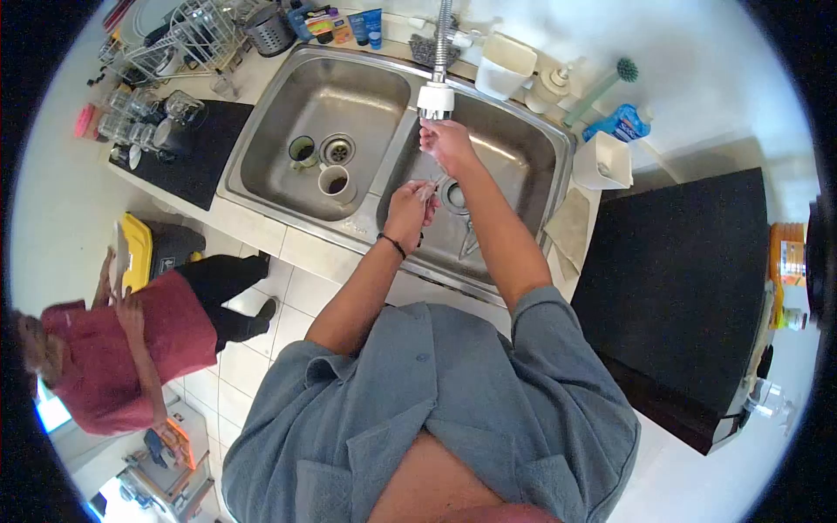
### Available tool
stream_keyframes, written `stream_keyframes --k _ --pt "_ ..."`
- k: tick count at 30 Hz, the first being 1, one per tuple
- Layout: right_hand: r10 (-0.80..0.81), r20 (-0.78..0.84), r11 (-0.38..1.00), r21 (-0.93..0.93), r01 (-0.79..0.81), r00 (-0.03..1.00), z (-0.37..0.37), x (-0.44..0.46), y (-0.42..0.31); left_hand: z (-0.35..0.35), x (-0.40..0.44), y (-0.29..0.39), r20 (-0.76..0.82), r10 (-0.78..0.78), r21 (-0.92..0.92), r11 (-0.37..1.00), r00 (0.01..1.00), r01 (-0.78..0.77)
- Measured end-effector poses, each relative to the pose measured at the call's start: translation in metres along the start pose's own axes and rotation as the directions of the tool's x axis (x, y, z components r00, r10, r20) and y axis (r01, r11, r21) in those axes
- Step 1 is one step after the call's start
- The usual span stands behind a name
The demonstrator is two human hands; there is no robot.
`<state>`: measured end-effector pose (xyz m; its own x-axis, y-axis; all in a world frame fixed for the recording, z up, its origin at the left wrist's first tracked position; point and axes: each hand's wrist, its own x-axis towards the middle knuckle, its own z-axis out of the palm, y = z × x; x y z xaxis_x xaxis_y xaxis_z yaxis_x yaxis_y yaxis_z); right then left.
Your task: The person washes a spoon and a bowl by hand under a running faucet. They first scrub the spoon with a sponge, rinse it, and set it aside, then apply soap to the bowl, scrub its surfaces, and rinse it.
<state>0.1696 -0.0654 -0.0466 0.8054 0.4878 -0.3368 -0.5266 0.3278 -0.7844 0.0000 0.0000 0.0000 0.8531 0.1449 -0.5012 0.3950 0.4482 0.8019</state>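
My right hand (448, 146) is just below the white faucet head (435, 101), over the right sink basin (514, 148). Its fingers are curled together, and whatever they may hold is hidden. Lower and to the left, my left hand (410, 213) is closed around something small and shiny that I cannot make out, close to the drain (453, 196). Metal cutlery (469, 239) lies on the basin floor beside it. In the left basin (270, 131) stand a white mug (336, 183) with dark contents and a green-patterned cup (302, 152).
A dish rack (196, 44) and drying glasses (139, 118) stand at left. Along the back are tubes (366, 28), a soap dispenser (549, 89), a brush (602, 91) and a blue bottle (621, 125). A cloth (568, 231) lies right. Another person (144, 340) stands left.
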Motion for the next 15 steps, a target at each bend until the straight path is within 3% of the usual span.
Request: stream_keyframes --k 2,5,6,9,10,13,14,15 --pt "0.12 0.014 0.915 0.387 -0.116 0.993 0.009 0.008 0.012 -0.011 -0.008 -0.003 -0.048 0.005 -0.03 1.0 0.999 -0.006" --pt "0.077 0.015 0.917 0.391 -0.077 0.997 0.016 0.011 -0.005 -0.018 -0.002 0.001 -0.099 0.003 -0.095 0.995 0.995 -0.012" --pt "0.056 -0.02 0.96 0.274 -0.049 0.998 0.02 0.014 -0.003 -0.026 -0.002 0.002 -0.112 0.0 -0.094 0.995 0.994 -0.01" --pt "0.053 0.103 0.988 0.138 -0.067 0.993 0.016 0.017 -0.007 -0.028 0.001 0.0 -0.112 -0.014 -0.107 0.994 0.994 0.002" --pt "0.01 0.05 0.999 0.051 -0.013 0.999 0.021 0.016 -0.002 -0.026 0.0 0.002 -0.101 -0.016 -0.102 0.995 0.995 0.006" --pt "0.104 0.237 0.929 0.324 -0.179 0.966 0.015 0.025 0.001 -0.022 0.003 0.005 -0.076 -0.007 -0.088 0.996 0.997 0.0" --pt "-0.064 0.123 0.996 -0.06 0.072 0.99 0.013 0.029 0.004 -0.02 0.004 0.005 -0.066 0.0 -0.086 0.996 0.998 -0.005" --pt "-0.262 0.083 0.852 -0.449 0.27 0.962 0.014 0.034 0.008 -0.02 0.006 0.004 -0.059 -0.002 -0.09 0.996 0.998 -0.004"
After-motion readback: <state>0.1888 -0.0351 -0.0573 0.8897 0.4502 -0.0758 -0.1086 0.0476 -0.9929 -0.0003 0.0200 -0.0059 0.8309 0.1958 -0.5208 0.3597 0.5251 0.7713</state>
